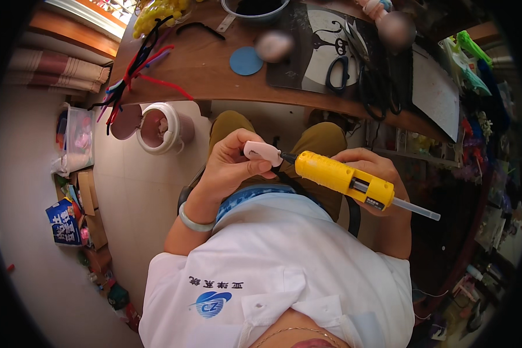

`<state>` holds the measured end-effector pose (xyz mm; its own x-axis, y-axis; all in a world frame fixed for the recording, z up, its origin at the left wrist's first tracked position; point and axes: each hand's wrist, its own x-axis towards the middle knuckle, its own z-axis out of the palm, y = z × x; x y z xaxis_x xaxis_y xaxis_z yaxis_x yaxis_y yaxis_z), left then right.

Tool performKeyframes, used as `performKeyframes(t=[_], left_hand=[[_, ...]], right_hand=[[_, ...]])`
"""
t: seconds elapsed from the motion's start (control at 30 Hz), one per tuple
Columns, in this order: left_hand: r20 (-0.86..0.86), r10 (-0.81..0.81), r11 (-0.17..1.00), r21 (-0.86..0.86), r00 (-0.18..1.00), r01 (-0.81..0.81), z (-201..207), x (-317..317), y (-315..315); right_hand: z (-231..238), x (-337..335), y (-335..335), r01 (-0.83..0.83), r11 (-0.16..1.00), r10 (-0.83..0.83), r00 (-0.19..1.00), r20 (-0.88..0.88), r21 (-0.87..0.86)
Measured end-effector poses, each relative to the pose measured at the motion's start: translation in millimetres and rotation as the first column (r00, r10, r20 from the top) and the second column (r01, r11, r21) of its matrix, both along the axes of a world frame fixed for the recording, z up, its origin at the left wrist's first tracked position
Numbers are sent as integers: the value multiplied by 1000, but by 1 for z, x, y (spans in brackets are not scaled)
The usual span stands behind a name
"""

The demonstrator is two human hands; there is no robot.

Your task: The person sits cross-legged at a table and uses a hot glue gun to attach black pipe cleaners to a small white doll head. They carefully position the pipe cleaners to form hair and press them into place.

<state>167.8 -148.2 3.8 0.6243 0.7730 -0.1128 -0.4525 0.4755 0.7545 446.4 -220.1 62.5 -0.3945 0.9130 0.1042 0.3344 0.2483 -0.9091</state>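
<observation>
Pale piece: a small, pale pink, rounded piece (262, 152) with a dark mark was held above the person's lap, on the near side of the table.
Left hand: the left hand (238, 159) grasped the piece between thumb and fingers, at its left and near sides.
Glue gun: a yellow glue gun (343, 178) lay aslant to the right of the piece, its black nozzle (289, 157) pointing left at the piece's right end; whether the tip touched could not be told.
Right hand: the right hand (380, 168) was closed around the gun, partly hidden behind it; whether a finger pressed the trigger could not be told.
Glue stick: a translucent stick (416, 209) stuck out of the gun's right end.
Left wrist: it wore a pale bangle (196, 219).
Table, middle: on the brown table (214, 72), beyond the hands, lay a blue disc (246, 61).
Table, right: blue-handled scissors (337, 74) lay on a dark mat (294, 72), with black-handled scissors (380, 87) farther right.
Table, left: coloured fuzzy stems (134, 72) overhung the near edge.
Table, far: a bowl (255, 14) held something dark.
Floor: a lidded bin (182, 127) stood open, left of the knees.
</observation>
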Motion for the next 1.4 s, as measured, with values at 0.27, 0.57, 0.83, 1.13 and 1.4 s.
performKeyframes(t=[0.27, 0.57, 0.83, 1.13, 1.4], left_hand=[[-198, 13, 1000, -22, 980, -18, 9, -2, 1], [-138, -30, 998, -62, 990, 22, 3, -4, 3], [-3, -108, 987, -124, 994, 107, -6, -8, 4], [-44, -98, 993, -69, 994, 94, -8, -15, 5], [-175, -4, 946, 320, 985, 61, 14, -19, 8]], right_hand=[[-8, 7, 0, -16, 1000, 17, 999, -39, 24], [-18, 11, 2, -33, 999, 30, 994, -110, -30], [-26, 23, -10, -29, 854, -189, 912, -363, -519], [-4, 4, 14, -102, 995, 101, 994, -26, -18], [-17, 2, -6, -116, 792, -243, 841, -484, -599]])
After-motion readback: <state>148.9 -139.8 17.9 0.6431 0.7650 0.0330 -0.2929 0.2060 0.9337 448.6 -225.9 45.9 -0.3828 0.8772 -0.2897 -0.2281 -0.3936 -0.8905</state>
